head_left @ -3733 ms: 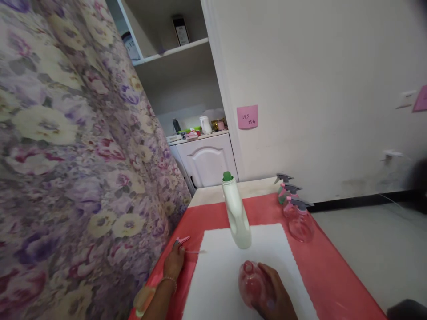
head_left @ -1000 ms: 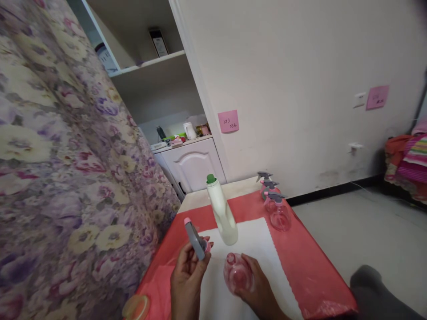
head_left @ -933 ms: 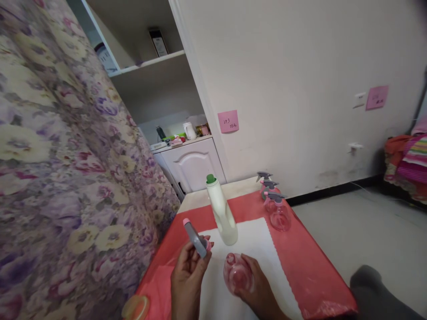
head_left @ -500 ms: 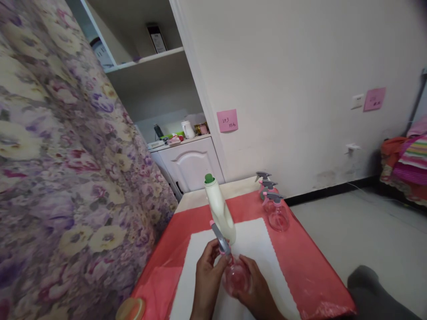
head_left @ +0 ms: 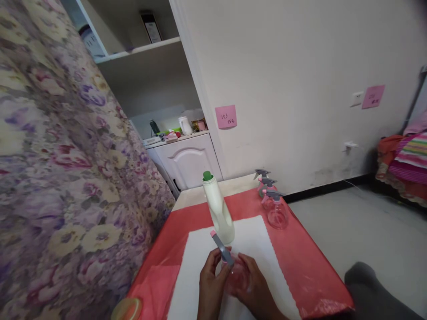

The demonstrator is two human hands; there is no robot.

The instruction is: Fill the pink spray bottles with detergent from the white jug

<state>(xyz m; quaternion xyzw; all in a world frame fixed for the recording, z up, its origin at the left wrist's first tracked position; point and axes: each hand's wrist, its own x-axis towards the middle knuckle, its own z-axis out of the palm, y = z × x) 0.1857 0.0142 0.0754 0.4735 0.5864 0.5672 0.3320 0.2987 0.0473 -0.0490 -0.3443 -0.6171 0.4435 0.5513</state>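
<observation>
My left hand (head_left: 210,284) is closed round a grey spray trigger head (head_left: 220,248) with a pink nozzle tip, which sits on top of a clear pink spray bottle (head_left: 237,278). My right hand (head_left: 255,286) wraps round that bottle from the right, over a white mat (head_left: 253,235). Just beyond my hands stands a tall white bottle (head_left: 218,209) with a green cap.
The mat lies on a red cloth (head_left: 300,258) covering a small table. Three pink spray bottles (head_left: 271,202) with grey triggers stand at its far right. A round orange lid (head_left: 126,310) sits near left. A floral curtain (head_left: 66,155) hangs left; a white cabinet (head_left: 187,160) stands behind.
My left hand picked up the trigger head from the table's left side, carried it over and set it on the bottle held by my right hand.
</observation>
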